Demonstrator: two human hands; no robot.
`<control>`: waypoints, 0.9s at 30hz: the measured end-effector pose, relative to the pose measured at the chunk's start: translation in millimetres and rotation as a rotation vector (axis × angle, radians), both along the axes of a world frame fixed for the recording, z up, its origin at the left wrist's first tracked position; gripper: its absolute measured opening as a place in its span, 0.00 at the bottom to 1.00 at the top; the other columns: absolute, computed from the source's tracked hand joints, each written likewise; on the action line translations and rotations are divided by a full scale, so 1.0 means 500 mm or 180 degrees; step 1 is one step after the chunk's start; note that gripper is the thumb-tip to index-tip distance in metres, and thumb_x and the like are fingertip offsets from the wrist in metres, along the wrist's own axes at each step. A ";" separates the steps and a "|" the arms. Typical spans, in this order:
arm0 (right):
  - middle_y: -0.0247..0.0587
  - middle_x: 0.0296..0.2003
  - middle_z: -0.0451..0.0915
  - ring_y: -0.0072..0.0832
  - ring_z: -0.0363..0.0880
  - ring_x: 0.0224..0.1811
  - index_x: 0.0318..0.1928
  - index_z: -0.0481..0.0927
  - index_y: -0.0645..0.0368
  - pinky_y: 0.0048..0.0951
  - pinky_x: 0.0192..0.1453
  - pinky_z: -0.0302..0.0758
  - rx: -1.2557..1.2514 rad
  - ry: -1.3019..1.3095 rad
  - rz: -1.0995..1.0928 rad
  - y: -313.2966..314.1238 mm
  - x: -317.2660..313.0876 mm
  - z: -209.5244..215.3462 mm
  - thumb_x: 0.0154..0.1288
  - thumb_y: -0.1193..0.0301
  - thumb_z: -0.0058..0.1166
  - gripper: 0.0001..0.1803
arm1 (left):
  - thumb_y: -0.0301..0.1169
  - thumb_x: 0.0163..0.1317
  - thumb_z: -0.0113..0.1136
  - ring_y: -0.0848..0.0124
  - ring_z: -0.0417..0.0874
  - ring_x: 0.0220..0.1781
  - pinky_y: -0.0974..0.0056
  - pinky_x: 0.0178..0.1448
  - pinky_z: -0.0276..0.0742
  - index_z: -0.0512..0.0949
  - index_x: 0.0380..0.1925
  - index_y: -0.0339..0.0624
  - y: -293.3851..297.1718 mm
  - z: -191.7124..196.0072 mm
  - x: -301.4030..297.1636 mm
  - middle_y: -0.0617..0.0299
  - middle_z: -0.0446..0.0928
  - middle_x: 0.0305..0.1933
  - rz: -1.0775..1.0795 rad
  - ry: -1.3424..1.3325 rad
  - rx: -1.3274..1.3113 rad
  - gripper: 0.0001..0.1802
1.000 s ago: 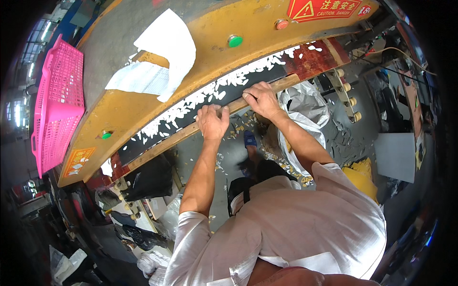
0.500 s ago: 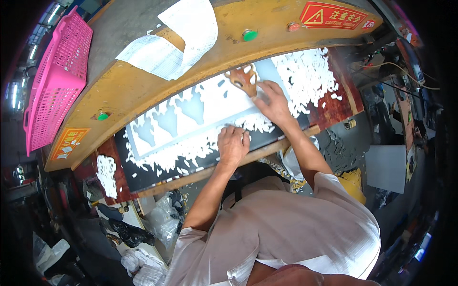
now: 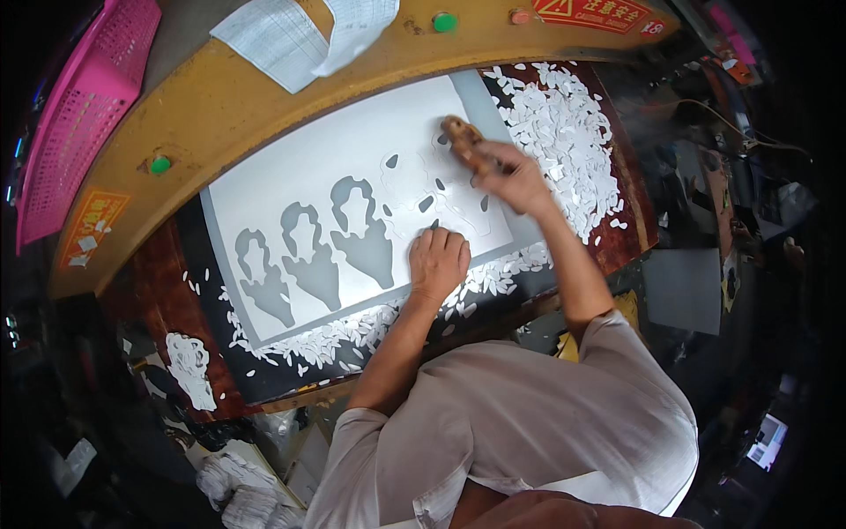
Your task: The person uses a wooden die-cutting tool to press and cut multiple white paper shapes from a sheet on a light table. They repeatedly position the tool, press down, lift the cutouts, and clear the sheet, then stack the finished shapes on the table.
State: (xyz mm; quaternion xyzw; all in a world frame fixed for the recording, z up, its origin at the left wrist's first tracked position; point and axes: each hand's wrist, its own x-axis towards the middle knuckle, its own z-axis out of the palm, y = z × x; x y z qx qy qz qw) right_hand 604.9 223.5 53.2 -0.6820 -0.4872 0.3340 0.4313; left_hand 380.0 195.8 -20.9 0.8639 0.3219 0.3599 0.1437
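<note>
Three shapes already cut from sheet (image 3: 291, 167); fourth outlined near far right corner. Right hand (image 3: 511, 176) fingers clamped on tool (image 3: 464, 141); left hand (image 3: 438, 262) flat, fingers together.

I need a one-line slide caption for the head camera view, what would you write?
Left hand presses a white die-cut sheet flat while right hand holds a brown tool against it.

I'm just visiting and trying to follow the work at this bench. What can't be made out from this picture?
- Head view: the brown tool in the right hand is half covered by the fingers; its working end cannot be told.
- The white sheet under the left hand is hidden by the palm.
- The pink basket is cut off by the picture's rim.
- The dark clutter at the right is too dim.
</note>
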 end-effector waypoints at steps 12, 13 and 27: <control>0.62 0.66 0.77 0.64 0.74 0.68 0.68 0.78 0.58 0.68 0.68 0.77 0.0676 0.5534 -0.2192 -0.284 0.152 -0.016 0.76 0.47 0.55 0.33 | 0.32 0.59 0.70 0.55 0.81 0.41 0.49 0.45 0.79 0.82 0.31 0.48 -0.041 -0.028 0.006 0.59 0.78 0.35 0.0266 0.0452 -0.0243 0.05; 0.62 0.67 0.76 0.65 0.73 0.68 0.67 0.78 0.58 0.67 0.69 0.77 0.0401 0.5600 -0.2296 -0.286 0.156 -0.049 0.75 0.47 0.57 0.33 | 0.32 0.59 0.70 0.55 0.81 0.41 0.48 0.45 0.78 0.82 0.30 0.47 -0.043 -0.024 0.003 0.59 0.78 0.35 0.0342 0.0375 -0.0103 0.05; 0.45 0.67 0.80 0.37 0.82 0.66 0.74 0.77 0.57 0.39 0.72 0.77 0.0044 0.1576 -0.0734 -0.285 0.304 -0.011 0.75 0.68 0.66 0.30 | 0.32 0.59 0.72 0.54 0.79 0.41 0.49 0.45 0.75 0.81 0.31 0.46 -0.067 0.013 0.033 0.57 0.76 0.37 0.0305 0.0353 0.0048 0.07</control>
